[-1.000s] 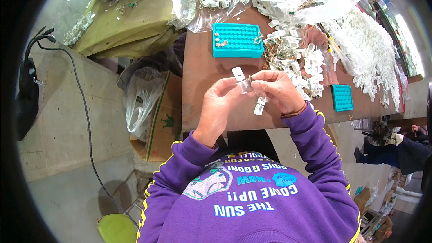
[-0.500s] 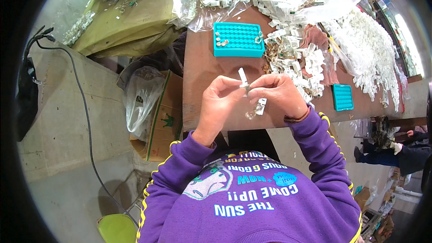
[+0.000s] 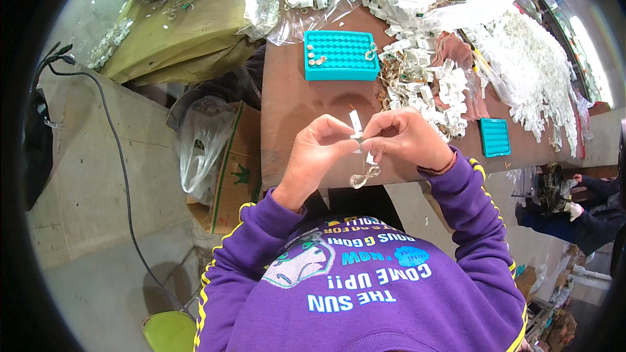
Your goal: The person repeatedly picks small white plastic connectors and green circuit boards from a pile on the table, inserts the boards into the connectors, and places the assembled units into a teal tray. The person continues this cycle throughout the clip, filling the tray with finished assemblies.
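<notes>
White piece [image 3: 355, 122]: upright and slightly tilted, pinched between the left hand [image 3: 314, 155] and the right hand [image 3: 409, 142], above the near part of the brown tabletop [image 3: 291, 101].
Left-hand grip: thumb and forefinger closed on the lower end of the white piece, the upper end sticking up clear of the fingertips.
Right-hand grip: thumb and forefinger pinched at the same lower end, from the other side; the finer detail between the tips is too small to tell.
Gap between hands: fingertips nearly meeting, palms well apart.
Under the right fingers: a pale looped strand [image 3: 364, 177] hanging down, a second white bit [image 3: 371, 158] just above it.
Large turquoise tray [image 3: 341, 74]: beyond the hands, a few small round pieces [image 3: 317, 60] at its left and another loop [image 3: 371, 51] at its right edge.
Heap of white parts [image 3: 427, 96]: beyond the right hand, beside the large turquoise tray.
Small turquoise tray [image 3: 495, 137]: farther right, near the table's front edge.
</notes>
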A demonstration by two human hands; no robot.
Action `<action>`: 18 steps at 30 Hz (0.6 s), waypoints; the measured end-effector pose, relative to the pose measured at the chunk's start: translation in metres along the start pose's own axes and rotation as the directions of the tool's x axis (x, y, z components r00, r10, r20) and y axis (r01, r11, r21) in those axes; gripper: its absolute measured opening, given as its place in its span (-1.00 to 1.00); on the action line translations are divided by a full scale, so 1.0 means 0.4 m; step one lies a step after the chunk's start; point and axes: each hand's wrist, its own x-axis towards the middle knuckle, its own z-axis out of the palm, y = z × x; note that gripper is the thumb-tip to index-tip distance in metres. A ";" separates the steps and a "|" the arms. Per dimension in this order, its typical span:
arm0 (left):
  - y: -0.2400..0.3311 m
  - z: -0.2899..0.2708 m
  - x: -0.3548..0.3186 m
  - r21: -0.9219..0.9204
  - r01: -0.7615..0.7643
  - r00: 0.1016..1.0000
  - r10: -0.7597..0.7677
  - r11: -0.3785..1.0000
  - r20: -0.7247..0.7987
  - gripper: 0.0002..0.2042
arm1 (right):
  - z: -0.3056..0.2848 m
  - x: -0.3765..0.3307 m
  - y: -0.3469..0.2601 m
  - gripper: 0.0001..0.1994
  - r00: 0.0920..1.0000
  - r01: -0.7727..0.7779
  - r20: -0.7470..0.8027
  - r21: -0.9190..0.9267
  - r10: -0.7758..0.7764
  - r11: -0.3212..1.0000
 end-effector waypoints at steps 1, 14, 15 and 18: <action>0.002 0.000 -0.001 -0.040 0.011 1.000 -0.010 0.999 0.019 -0.83 | 0.001 -0.002 0.000 -0.92 0.998 0.055 -0.002 -0.104 -0.056 0.993; 0.000 0.029 -0.016 -0.046 -0.126 0.989 0.122 0.991 -0.078 -0.87 | 0.054 0.031 0.087 -0.82 0.989 -0.061 -0.072 0.588 0.127 0.807; -0.002 0.031 -0.016 -0.048 -0.169 0.977 0.161 0.984 -0.139 -0.88 | 0.055 0.029 0.078 -0.81 0.988 0.011 -0.134 0.528 0.071 0.849; -0.002 0.029 -0.014 0.053 -0.258 0.924 0.262 0.965 -0.279 -0.88 | 0.057 0.015 0.046 -0.80 0.963 0.039 -0.266 0.257 0.032 0.966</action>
